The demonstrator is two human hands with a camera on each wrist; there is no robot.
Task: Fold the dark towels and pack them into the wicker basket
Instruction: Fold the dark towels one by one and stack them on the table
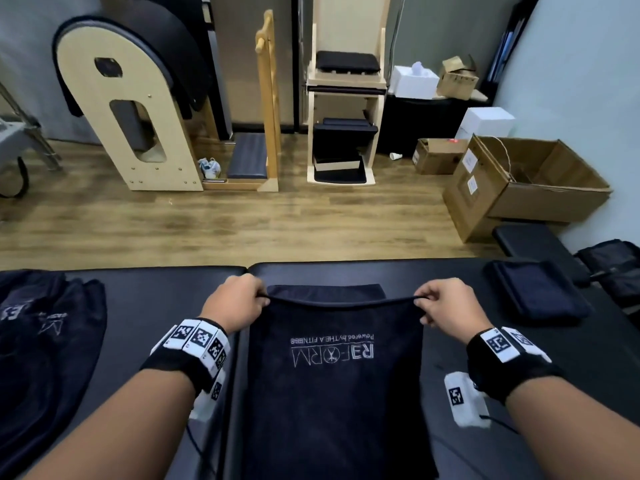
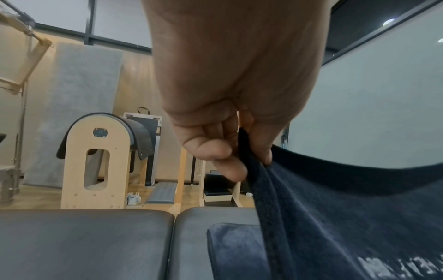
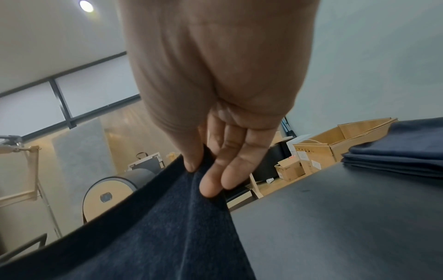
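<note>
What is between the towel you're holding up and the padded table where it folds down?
Nothing visible. Both hands, left hand and right hand, pinch the towel by its top corners. Beyond it, only its own far part lies on the table. The folded towels sit off to the right. No basket is in view.

Towel held up over the black bench: white stitched logo "REFORM", upside down from head cam, w/ small line "Powered by THE A FITNESS". Towel pile at left: big white letters, partly hidden, unreadable. Box labels too small.
</note>
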